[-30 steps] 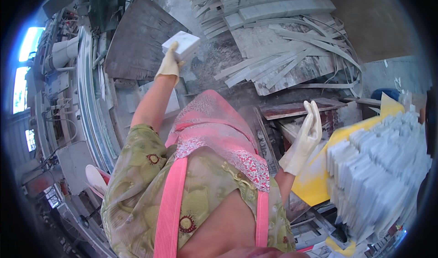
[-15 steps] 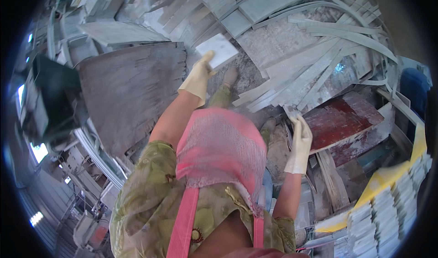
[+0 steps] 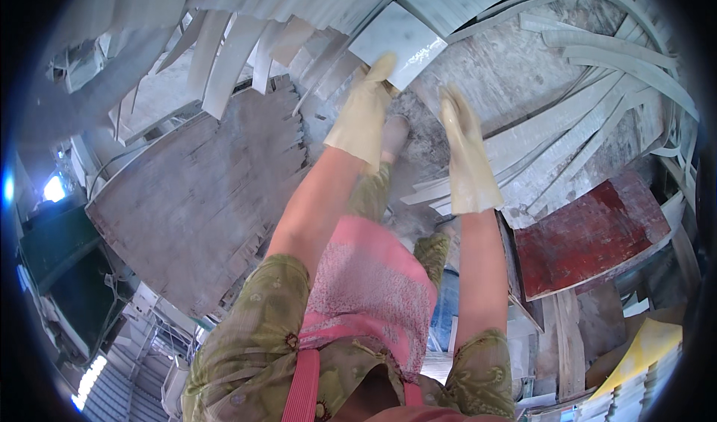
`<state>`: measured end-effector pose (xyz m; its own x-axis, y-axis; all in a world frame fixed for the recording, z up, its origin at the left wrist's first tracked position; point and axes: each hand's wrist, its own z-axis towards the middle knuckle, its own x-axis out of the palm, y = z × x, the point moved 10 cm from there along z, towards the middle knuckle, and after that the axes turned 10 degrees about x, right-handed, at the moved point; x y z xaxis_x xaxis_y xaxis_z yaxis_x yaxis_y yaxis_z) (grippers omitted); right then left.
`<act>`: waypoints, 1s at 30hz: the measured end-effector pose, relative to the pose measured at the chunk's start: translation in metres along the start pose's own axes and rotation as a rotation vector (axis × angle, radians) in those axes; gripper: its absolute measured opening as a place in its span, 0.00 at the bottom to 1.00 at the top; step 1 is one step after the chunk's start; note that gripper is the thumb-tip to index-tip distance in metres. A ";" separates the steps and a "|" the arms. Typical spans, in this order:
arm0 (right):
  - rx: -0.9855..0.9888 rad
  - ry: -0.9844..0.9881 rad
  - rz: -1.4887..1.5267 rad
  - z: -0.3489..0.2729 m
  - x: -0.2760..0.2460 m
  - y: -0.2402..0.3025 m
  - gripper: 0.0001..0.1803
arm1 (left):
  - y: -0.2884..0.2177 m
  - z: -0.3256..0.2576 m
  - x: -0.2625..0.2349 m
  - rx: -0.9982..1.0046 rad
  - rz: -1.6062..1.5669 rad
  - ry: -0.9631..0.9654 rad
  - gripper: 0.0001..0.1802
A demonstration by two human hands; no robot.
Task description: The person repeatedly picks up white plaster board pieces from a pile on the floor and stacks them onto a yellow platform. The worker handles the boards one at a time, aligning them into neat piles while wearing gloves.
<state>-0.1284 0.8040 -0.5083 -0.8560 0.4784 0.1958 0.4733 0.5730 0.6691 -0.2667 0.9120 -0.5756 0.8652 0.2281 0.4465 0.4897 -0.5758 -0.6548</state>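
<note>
My left hand, in a pale cream rubber glove, grips a white square tile by its near edge, thumb on top. The tile is held out ahead, tilted, its glossy face catching light at one corner. To the right of the tile and apart from it, my right hand, gloved alike, reaches forward with its fingers stretched out and nothing visible in them. Beyond the tile run rows of pale strips or stacked slabs.
A worn grey board lies to the left, a red-stained board to the right. Long pale strips are piled at right. A dark green box-like object stands far left; yellow sheeting hangs at lower right.
My left hand has carried the tile forward and to the right. My right hand has risen from beside the red-stained board toward the tile, its fingers straightening. The view has shifted.
</note>
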 end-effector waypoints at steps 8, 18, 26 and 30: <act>0.043 0.073 0.201 0.030 0.059 0.038 0.40 | 0.010 0.015 0.004 0.015 -0.029 -0.002 0.35; 0.251 -0.248 0.335 0.062 0.062 0.018 0.35 | -0.055 0.023 0.011 -0.627 1.693 0.452 0.43; 0.238 -0.179 0.372 0.061 0.064 0.021 0.34 | -0.049 0.000 0.035 -0.322 0.659 0.184 0.42; 0.168 -0.173 0.389 0.070 0.063 0.016 0.32 | -0.059 0.025 0.052 -0.071 1.386 0.457 0.42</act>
<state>-0.1603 0.8903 -0.5354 -0.5674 0.7753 0.2776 0.7922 0.4218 0.4410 -0.2478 0.9776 -0.5295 0.5133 -0.7862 -0.3441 -0.7083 -0.1617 -0.6871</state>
